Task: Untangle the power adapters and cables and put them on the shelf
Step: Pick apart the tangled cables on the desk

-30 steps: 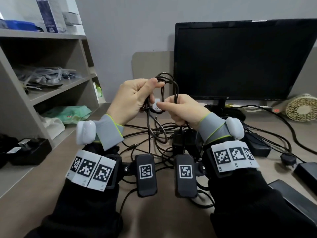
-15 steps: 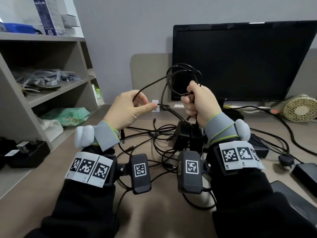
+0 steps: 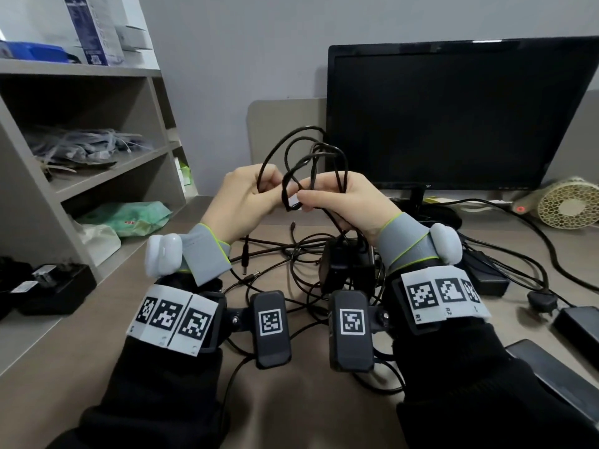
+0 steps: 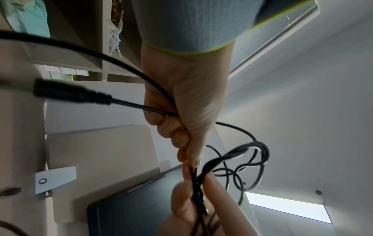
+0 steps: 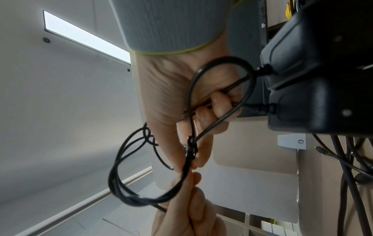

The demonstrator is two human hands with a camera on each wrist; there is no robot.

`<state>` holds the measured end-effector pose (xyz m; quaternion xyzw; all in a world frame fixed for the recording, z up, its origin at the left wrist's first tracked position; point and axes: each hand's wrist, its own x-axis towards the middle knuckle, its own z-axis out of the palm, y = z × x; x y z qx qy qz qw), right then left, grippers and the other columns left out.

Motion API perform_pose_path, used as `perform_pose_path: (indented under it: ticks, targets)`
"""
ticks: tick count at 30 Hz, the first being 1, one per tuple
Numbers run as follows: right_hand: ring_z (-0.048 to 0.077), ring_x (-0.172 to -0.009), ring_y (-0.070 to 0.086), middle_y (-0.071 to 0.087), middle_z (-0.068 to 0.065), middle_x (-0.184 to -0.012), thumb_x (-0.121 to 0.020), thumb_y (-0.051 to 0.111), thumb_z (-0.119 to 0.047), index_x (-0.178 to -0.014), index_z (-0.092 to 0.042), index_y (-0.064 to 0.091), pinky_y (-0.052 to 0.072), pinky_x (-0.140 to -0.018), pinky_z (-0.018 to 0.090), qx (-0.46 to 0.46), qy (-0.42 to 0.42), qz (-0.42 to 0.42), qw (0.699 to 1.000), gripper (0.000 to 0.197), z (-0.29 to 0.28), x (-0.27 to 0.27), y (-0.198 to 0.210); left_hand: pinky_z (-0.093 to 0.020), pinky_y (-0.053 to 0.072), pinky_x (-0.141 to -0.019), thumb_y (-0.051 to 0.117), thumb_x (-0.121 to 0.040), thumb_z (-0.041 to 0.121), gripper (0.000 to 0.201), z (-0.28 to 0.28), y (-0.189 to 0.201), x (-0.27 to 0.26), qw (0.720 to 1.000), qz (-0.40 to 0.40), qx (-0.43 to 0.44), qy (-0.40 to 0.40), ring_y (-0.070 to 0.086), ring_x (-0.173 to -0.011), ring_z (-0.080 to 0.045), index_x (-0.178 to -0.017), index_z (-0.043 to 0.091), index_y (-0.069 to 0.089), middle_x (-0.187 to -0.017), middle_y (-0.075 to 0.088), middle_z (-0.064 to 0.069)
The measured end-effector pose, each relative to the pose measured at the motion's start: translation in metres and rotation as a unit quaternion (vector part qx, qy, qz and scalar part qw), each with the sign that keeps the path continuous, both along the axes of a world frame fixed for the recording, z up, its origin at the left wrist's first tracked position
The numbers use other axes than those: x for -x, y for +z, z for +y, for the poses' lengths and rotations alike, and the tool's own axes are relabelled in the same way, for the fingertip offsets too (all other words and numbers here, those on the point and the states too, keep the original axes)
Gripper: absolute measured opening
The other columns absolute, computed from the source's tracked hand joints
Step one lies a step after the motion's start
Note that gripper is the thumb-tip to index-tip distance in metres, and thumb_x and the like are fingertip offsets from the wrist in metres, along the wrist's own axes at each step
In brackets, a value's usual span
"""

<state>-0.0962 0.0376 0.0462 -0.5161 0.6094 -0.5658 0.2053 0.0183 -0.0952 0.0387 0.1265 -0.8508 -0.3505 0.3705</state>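
Note:
A thin black cable (image 3: 311, 157) loops in several coils above my two hands, raised over the desk. My left hand (image 3: 246, 199) pinches the strands, and the cable end with a barrel plug (image 4: 66, 92) trails out of its palm. My right hand (image 3: 343, 202) grips the coils from the other side, fingers curled round them (image 5: 214, 105). Both hands meet at the same bunch of strands (image 4: 196, 188). Two black power adapters (image 3: 346, 264) hang or rest just under my right wrist, their leads running up into the right fist (image 5: 322, 83). More tangled cables (image 3: 275, 254) lie on the desk below.
A grey shelf unit (image 3: 107, 170) stands at the left with bags and boxes on it. A black monitor (image 3: 453, 115) is behind the hands. A small fan (image 3: 567, 202), further adapters (image 3: 580, 322) and a black device (image 3: 55, 286) lie around the desk.
The hands were apart half a second ago with the right one lifted; now they have come back together, both holding the coiled cable between them.

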Motion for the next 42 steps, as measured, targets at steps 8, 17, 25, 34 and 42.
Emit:
perform_pose_path:
  ticks: [8,17,25,34,42]
  targets:
    - [0.007,-0.04,0.023,0.05,-0.006,-0.052,-0.088,0.057,-0.017,-0.092,-0.006,0.067,0.014,-0.035,0.016,-0.072,-0.061,-0.045,0.995,0.016,-0.001,0.016,0.0,-0.026,0.032,-0.054,0.063,-0.088,0.028,0.031,-0.036,-0.004,-0.018,0.992,0.023,0.045,0.112,0.034,-0.047,-0.007,-0.065,0.01,0.055,-0.05,0.045,0.003]
    - [0.008,-0.039,0.027,0.054,-0.003,-0.044,-0.087,0.047,-0.012,-0.073,-0.015,0.053,0.016,-0.037,0.014,-0.038,-0.1,-0.103,0.989,0.016,-0.001,0.022,0.0,-0.031,0.05,-0.084,0.065,-0.087,0.018,0.005,-0.052,-0.023,-0.019,0.992,-0.075,-0.032,0.099,0.062,-0.079,-0.004,-0.092,0.019,0.063,-0.082,0.069,0.012]
    - [0.007,-0.037,0.026,0.049,-0.001,-0.045,-0.093,0.044,-0.011,-0.069,-0.013,0.048,0.013,-0.036,0.013,-0.027,-0.01,-0.113,0.993,0.025,-0.009,0.011,-0.002,-0.032,0.053,-0.072,0.062,-0.085,0.014,0.005,0.018,-0.008,0.02,0.994,-0.049,-0.055,-0.077,0.065,-0.067,-0.018,-0.082,0.018,0.062,-0.071,0.067,0.007]
    - [0.007,-0.039,0.019,0.042,-0.006,-0.046,-0.091,0.043,-0.014,-0.068,-0.021,0.037,0.01,-0.039,0.015,-0.057,-0.007,-0.107,0.993,0.025,-0.005,0.01,-0.001,-0.026,0.026,-0.052,0.067,-0.079,0.026,0.021,-0.014,-0.011,0.005,0.998,-0.019,-0.053,0.0,0.032,-0.047,-0.003,-0.068,0.009,0.058,-0.054,0.042,0.01]
    - [0.004,-0.035,0.015,0.025,-0.012,-0.04,-0.094,0.037,-0.006,-0.083,-0.019,0.052,0.008,-0.039,0.012,-0.077,0.016,-0.112,0.991,0.022,0.002,0.016,0.005,-0.028,0.027,-0.051,0.057,-0.081,0.032,0.023,-0.054,-0.02,-0.015,0.994,0.015,-0.054,0.093,0.034,-0.042,-0.003,-0.059,0.026,0.057,-0.044,0.042,0.014]
